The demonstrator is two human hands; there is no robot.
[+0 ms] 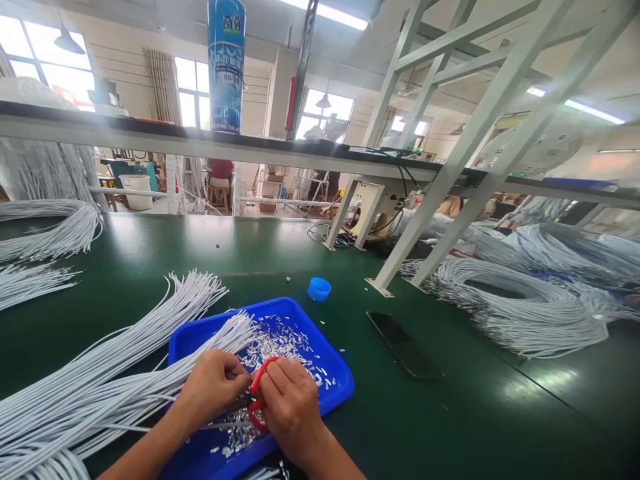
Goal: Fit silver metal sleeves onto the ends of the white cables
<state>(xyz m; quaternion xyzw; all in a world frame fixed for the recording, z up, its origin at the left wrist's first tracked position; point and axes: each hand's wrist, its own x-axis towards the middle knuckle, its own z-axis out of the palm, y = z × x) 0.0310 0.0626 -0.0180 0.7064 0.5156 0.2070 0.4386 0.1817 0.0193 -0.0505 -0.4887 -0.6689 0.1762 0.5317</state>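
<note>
My right hand (293, 407) is wrapped around a red-handled hand tool (257, 390), which looks like pliers. The tool's dark head points toward my left hand (215, 387), whose thumb and fingers are pinched together right beside it. What the left fingertips hold is too small and hidden to tell. Both hands are over a blue tray (320, 333) scattered with many small silvery metal pieces (280, 343). A bundle of white wires (220, 340) rests across the tray's left side, its ends lying above the pieces. One pale strand runs under my left wrist toward the tool.
Another white wire bundle (150, 320) lies left of the tray, with coiled wires (65, 227) behind. A blue cap (319, 289) and a black phone (404, 347) lie on the green table (475, 413). More coils (530, 300) are right. A spray can (227, 67) stands on the shelf.
</note>
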